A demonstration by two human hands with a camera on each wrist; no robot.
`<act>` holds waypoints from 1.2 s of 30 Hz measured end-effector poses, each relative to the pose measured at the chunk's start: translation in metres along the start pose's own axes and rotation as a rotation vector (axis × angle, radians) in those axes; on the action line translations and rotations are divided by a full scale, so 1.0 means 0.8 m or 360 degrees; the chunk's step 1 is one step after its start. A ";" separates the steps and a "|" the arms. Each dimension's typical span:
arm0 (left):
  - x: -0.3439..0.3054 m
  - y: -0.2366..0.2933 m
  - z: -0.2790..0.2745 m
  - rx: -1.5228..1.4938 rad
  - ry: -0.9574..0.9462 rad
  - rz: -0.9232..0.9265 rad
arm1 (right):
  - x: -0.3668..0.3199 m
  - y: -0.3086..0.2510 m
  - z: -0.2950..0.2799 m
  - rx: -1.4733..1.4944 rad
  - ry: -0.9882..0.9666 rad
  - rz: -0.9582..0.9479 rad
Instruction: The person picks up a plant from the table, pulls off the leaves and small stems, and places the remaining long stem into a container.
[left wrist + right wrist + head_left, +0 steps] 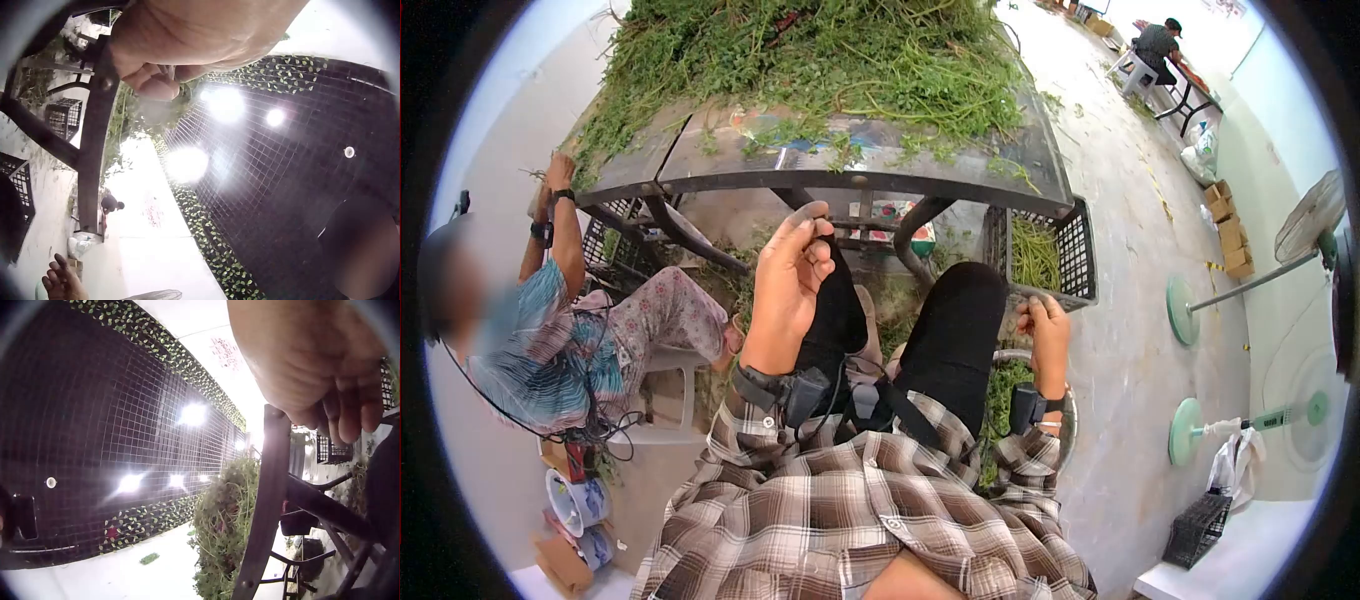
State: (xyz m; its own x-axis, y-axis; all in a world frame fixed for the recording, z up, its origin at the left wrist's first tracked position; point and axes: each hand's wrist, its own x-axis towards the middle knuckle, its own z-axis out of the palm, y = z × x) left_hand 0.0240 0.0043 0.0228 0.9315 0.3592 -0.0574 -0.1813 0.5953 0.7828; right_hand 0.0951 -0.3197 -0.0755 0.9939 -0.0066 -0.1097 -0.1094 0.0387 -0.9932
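A big heap of green leafy stems (820, 75) covers the dark tabletop (730, 160) in front of me. My left hand (790, 280) is raised before the table's near edge, palm turned inward and fingers loosely bent; no item shows in it. Lower and to the right, my right hand (1047, 335) hovers beside my knee, its fingers loosely curled with nothing visible in them. It is nearest to a black plastic crate (1080, 250) holding green stems (1035, 255). In the right wrist view, the fingers (350, 419) hang bent near the table edge.
A person (550, 330) sits at the left with a hand at the table. Below my right arm is a round container (1068, 430) with greens. Green-based fans (1185, 310) stand at the right near cardboard boxes (1228, 220). Another person (1157, 48) sits far back.
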 end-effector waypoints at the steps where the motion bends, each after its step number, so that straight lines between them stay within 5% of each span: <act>1: 0.000 0.002 0.003 0.0012 -0.0002 0.0008 | -0.001 0.001 0.000 -0.0030 0.0026 0.0025; 19: 0.083 0.050 0.112 -0.0141 -0.0279 0.0226 | 0.015 -0.049 -0.004 0.0065 -0.0068 -0.0045; 27: 0.165 0.057 0.123 -0.0512 -0.0415 0.0323 | 0.072 -0.173 0.045 -0.0069 -0.0367 -0.0161; 36: 0.182 0.034 0.063 -0.0900 -0.0041 0.0263 | 0.198 -0.318 0.189 -0.0587 -0.0716 -0.0291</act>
State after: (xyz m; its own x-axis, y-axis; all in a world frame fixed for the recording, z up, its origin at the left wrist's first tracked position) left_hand 0.1708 0.0367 0.0666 0.8826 0.4665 0.0581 -0.4582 0.8261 0.3279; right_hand 0.2817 -0.1797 0.1658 0.8951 0.4457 0.0106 0.1468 -0.2722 -0.9510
